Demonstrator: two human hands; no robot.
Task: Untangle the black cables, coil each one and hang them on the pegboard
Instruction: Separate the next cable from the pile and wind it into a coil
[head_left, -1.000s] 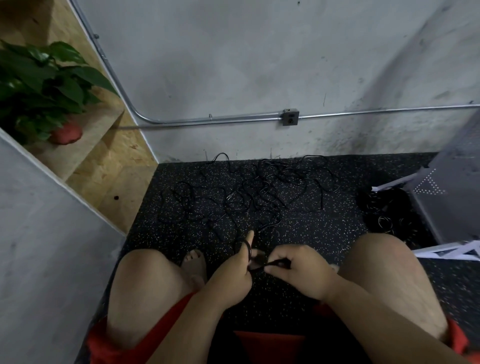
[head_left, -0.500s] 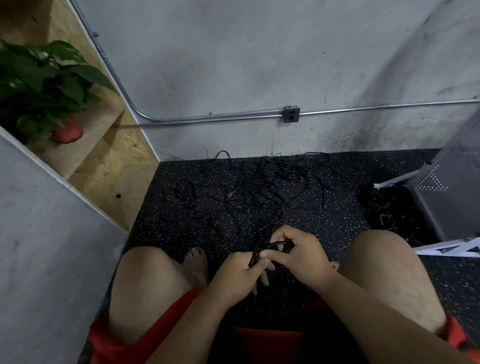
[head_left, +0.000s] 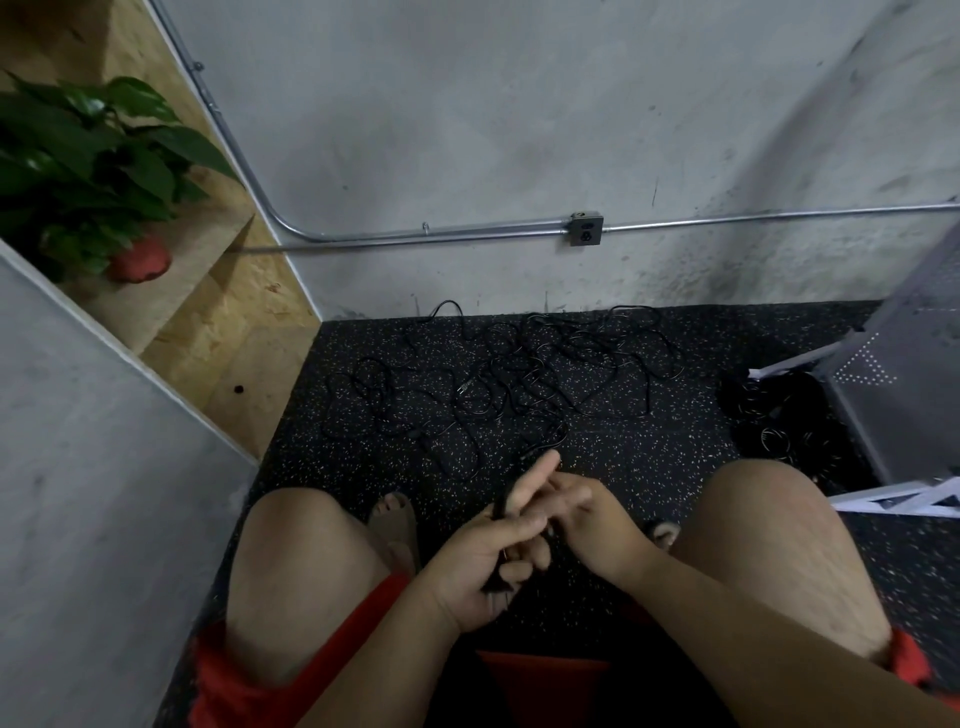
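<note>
Down low in the middle, the left hand (head_left: 483, 561) holds a black cable (head_left: 505, 501) — its fingers (head_left: 519, 569) curl round it, and one finger sticks up beside it. The right hand (head_left: 592, 519) sits close — its grip is too blurry to tell.

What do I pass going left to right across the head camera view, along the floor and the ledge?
Potted plant → tangle of black cables on the speckled floor → heap of coiled black cables → grey pegboard at the right edge.
</note>
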